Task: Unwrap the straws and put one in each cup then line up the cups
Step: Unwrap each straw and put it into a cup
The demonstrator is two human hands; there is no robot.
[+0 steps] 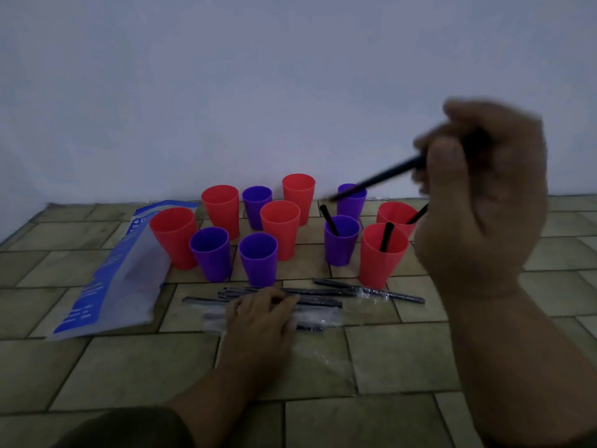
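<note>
Several red and purple cups stand on the tiled floor near the wall. A purple cup [340, 242], a near red cup [381, 257] and a far red cup [395, 216] each hold a black straw. My right hand [478, 202] is raised and grips a bare black straw [378, 181], whose tip points down-left over the far purple cup [352, 202]. My left hand [261, 313] rests palm down on a pile of wrapped straws [323, 295] lying in front of the cups; whether its fingers pinch one is hidden.
A blue and clear plastic bag [119, 273] lies flat at the left, touching the leftmost red cup [174, 236]. Empty clear wrappers [326, 354] lie on the tiles near my left hand. The pale wall runs just behind the cups.
</note>
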